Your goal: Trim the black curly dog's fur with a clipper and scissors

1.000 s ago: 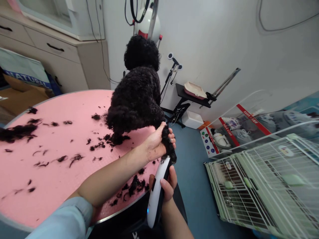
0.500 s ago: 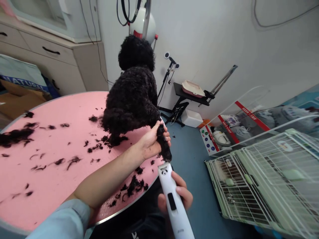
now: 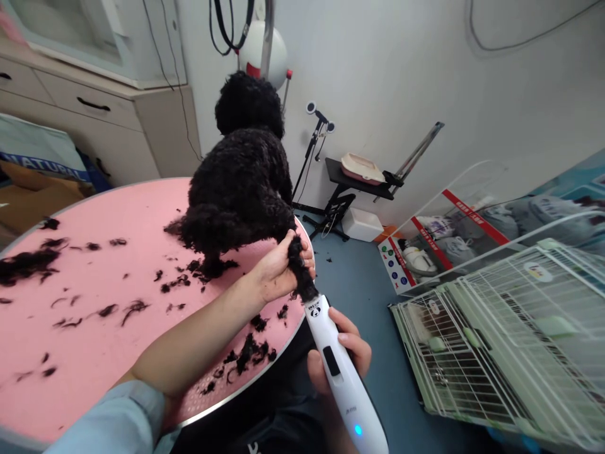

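Observation:
A black curly dog (image 3: 241, 183) stands on a round pink table (image 3: 94, 277), facing away from me. My left hand (image 3: 276, 271) is closed around the dog's rear paw (image 3: 299, 268), holding it out past the table's right edge. My right hand (image 3: 343, 353) grips a white electric clipper (image 3: 340, 375) with a blue light near its lower end. The clipper's head touches the tip of the held paw from below.
Clumps of cut black fur (image 3: 28, 261) lie scattered over the table. A white wire cage (image 3: 501, 340) stands on the blue floor at right. A black stand with a pink tray (image 3: 362, 170) is by the wall. Cabinets (image 3: 94, 107) are behind at left.
The clipper has turned so that its head points up at the paw and its body shows from the top. The dog and my left hand have shifted slightly to the left.

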The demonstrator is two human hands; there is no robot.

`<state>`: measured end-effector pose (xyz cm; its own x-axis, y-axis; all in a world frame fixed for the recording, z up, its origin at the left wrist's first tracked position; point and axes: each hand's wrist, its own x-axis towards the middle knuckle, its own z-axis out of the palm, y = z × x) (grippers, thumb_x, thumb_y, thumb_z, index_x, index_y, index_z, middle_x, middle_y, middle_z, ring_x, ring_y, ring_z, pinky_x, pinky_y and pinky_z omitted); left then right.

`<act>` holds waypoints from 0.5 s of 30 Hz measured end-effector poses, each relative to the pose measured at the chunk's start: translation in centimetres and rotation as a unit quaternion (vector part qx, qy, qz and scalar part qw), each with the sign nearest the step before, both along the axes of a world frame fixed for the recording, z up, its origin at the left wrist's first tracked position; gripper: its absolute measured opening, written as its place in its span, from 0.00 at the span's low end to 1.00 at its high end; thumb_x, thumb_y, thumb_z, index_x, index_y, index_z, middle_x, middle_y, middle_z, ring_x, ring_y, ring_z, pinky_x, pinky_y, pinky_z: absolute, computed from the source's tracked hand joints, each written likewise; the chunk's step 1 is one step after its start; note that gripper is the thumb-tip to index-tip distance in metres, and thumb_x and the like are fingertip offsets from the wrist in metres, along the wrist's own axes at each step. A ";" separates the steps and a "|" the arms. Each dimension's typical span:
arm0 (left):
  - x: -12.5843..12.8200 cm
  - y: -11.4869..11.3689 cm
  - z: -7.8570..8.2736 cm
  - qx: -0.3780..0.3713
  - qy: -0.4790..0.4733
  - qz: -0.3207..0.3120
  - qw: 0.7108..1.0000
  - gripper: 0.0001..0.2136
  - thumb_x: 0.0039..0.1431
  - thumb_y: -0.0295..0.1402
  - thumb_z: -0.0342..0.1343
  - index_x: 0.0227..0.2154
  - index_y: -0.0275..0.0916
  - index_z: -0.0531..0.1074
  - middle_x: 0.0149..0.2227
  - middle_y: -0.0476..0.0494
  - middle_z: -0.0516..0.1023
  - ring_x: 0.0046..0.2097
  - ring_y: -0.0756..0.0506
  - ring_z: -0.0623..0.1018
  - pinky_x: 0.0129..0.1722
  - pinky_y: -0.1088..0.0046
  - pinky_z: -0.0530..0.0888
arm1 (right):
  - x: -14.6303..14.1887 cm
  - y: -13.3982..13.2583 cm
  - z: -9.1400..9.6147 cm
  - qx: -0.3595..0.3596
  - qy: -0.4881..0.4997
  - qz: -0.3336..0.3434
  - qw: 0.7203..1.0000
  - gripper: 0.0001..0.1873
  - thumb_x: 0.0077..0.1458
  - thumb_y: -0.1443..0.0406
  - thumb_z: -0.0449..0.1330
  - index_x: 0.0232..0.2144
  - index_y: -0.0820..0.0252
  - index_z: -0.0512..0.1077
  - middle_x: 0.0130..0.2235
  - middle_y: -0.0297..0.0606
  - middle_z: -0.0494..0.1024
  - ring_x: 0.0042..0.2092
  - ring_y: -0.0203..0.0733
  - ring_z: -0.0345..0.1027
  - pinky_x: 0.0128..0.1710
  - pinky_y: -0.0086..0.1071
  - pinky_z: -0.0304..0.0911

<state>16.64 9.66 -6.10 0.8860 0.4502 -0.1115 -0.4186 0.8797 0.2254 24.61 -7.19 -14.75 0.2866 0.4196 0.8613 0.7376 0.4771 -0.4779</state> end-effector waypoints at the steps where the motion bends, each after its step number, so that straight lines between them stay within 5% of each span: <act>1: 0.0 0.0 -0.1 0.000 0.000 -0.002 1.000 0.22 0.68 0.45 0.40 0.25 0.35 0.65 0.21 0.53 0.61 0.21 0.53 0.65 0.26 0.74 0.71 | 0.2 0.1 0.3 -0.003 -0.005 0.002 1.000 0.21 0.51 0.66 0.61 0.46 0.55 0.59 0.49 0.47 0.74 0.50 0.49 0.72 0.43 0.45 0.72; 5: -0.2 0.1 0.2 -0.013 0.000 -0.010 1.000 0.21 0.68 0.44 0.41 0.24 0.35 0.65 0.21 0.53 0.60 0.21 0.53 0.65 0.25 0.75 0.70 | 1.2 0.4 0.9 -0.057 0.035 0.067 0.996 0.20 0.56 0.59 0.60 0.48 0.52 0.58 0.50 0.47 0.74 0.49 0.51 0.73 0.43 0.48 0.73; 9: -0.5 0.2 0.7 -0.030 0.001 -0.008 1.000 0.22 0.69 0.44 0.41 0.24 0.35 0.64 0.20 0.52 0.60 0.21 0.53 0.65 0.25 0.76 0.69 | 2.0 0.2 0.4 -0.080 0.122 0.156 0.977 0.24 0.59 0.46 0.54 0.52 0.50 0.57 0.54 0.52 0.71 0.31 0.42 0.75 0.27 0.38 0.74; 15: -0.5 0.2 0.7 -0.025 -0.008 0.000 1.000 0.22 0.69 0.44 0.40 0.24 0.35 0.64 0.21 0.52 0.60 0.21 0.53 0.65 0.25 0.76 0.69 | -0.4 -0.8 -1.3 -0.033 0.072 0.026 0.997 0.20 0.61 0.55 0.56 0.52 0.48 0.55 0.54 0.47 0.69 0.27 0.34 0.71 0.23 0.30 0.73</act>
